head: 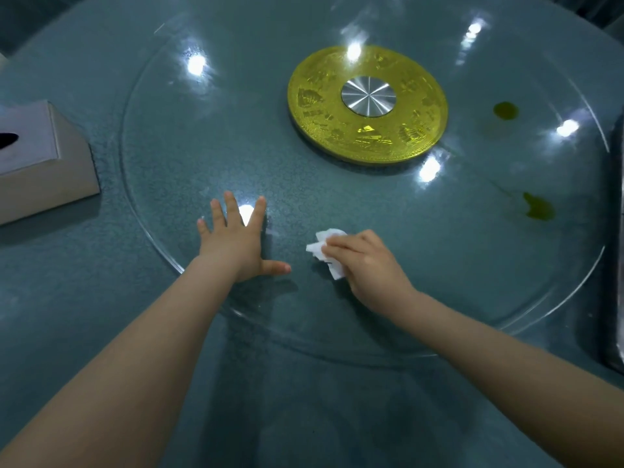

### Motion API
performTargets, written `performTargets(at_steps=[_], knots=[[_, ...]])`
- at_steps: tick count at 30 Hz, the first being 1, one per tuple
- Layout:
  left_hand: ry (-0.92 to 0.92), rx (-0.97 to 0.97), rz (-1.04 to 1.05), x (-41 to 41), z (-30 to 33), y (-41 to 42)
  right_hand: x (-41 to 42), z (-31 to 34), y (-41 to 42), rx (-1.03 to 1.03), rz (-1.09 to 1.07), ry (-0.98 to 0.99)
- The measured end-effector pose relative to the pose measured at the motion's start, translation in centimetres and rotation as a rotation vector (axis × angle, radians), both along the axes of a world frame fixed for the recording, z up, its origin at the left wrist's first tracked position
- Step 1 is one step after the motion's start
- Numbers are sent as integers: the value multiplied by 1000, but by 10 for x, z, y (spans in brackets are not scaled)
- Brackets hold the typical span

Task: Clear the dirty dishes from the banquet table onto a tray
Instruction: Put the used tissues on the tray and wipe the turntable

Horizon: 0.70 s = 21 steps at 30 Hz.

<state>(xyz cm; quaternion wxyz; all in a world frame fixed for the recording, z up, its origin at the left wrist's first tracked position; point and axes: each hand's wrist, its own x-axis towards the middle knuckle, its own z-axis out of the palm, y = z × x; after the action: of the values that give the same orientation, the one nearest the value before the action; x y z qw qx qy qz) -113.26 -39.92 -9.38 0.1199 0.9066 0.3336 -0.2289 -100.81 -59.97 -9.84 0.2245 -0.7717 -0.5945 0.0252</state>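
We see no dirty dishes anywhere on the counter (84, 315), so we judge the clearing itself done and the work now at wiping down. What looks like the metal rim of a tray (613, 298) shows at the far right edge, though we cannot see what it holds. Our right hand (363, 261) keeps its grip clenched on a crumpled white tissue (326, 248), pressed to the glass turntable (169, 231) near its near edge. Our left hand (236, 244) lies flat and released on the glass, just left of the tissue. Two greenish stains (505, 110) (539, 211) remain well to the right, past the gold hub (368, 103). A tissue box (40, 157) sits at the left.
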Motion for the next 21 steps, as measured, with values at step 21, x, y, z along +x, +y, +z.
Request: performTargets(at_steps=[21], knots=[[29,-8,-23,0,-2,15,-24,-5,4,10,168,71]])
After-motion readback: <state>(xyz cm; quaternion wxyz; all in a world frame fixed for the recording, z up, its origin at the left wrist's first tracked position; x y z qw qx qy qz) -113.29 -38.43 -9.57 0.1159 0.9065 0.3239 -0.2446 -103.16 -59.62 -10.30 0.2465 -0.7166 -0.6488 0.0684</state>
